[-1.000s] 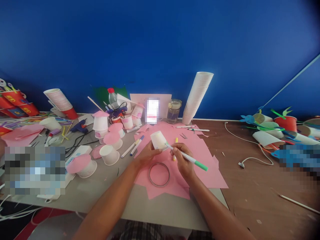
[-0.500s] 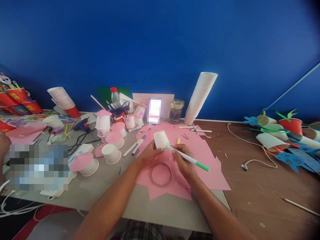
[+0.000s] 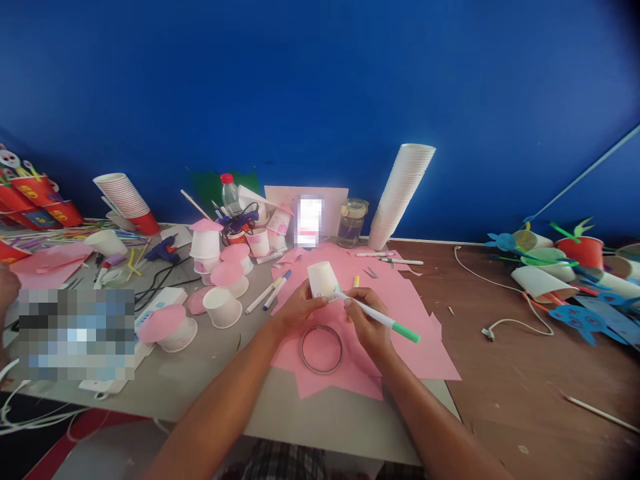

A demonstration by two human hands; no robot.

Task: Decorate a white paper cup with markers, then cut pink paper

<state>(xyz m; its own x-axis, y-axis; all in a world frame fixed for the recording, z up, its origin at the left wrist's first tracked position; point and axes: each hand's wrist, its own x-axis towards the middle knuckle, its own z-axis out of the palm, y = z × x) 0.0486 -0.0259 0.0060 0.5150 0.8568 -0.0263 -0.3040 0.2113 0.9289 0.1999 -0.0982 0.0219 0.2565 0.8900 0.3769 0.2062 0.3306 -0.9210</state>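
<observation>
With left fingers (image 3: 316,303) closed around an upturned white cup (image 3: 321,276) and right fingers (image 3: 369,295) pinched on a green-ended marker (image 3: 379,317), apparently touching tip to cup above pink paper (image 3: 410,333).

Grey counter (image 3: 210,383): we see pink paper (image 3: 405,333) spread across its middle.
Left side: we find a power strip (image 3: 173,297), a glue gun (image 3: 162,250), an upturned white cup (image 3: 223,308) and pink-topped cups (image 3: 230,279).
Brown counter (image 3: 490,380): we spot a white cable (image 3: 488,334) and a thin white stick (image 3: 600,413).

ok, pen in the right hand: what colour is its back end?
Green; the pen's back end shows best in the head view.
</observation>
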